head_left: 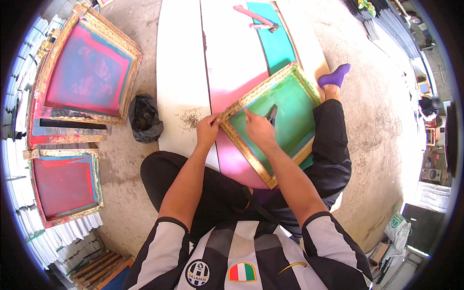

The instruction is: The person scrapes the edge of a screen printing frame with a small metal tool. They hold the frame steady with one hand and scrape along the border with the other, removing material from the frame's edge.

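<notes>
A wooden screen printing frame with green mesh rests tilted across my lap and the white board. At its left corner, my left hand is closed, with thumb and fingertips pinching the corner edge. My right hand lies over the mesh beside that corner, its index fingertip at the inner edge of the wood. A dark plier-like tool sticks out from the right side of this hand, which is curled around it; the lower part of the tool is hidden.
Small dark bits lie on the white board, left of the frame. A hammer and another small tool rest at its far end. A black plastic bag sits on the floor at left, near more screen frames. My purple-socked foot is at right.
</notes>
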